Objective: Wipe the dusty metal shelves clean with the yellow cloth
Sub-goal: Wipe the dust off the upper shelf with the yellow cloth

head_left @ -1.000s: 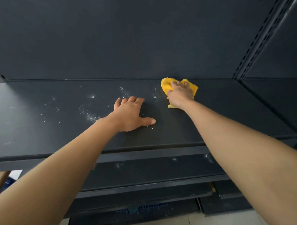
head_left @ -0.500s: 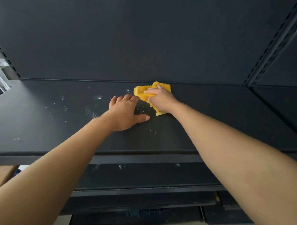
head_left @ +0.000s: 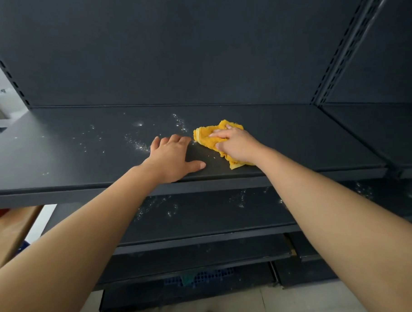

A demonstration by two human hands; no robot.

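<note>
A dark metal shelf (head_left: 294,138) runs across the view at arm height. White dust specks (head_left: 138,144) lie on its left half. The yellow cloth (head_left: 207,138) lies crumpled on the shelf near the middle. My right hand (head_left: 237,146) lies on top of the cloth with its fingers bent into the fabric, pressing it onto the shelf. Just left of the cloth, my left hand (head_left: 174,158) rests palm down on the shelf, fingers straight and thumb spread toward the front edge. A lower shelf (head_left: 203,217) under it also carries dust.
A dark back panel (head_left: 172,51) rises behind the shelf, with a slotted upright (head_left: 344,46) at the right. Another shelf section (head_left: 388,129) adjoins on the right. More shelves and a blue perforated crate (head_left: 201,277) sit below. A cardboard box (head_left: 10,230) stands at the lower left.
My right hand has dragged the yellow cloth from the back of the shelf leftward and toward the front edge. My left hand stayed flat on the shelf.
</note>
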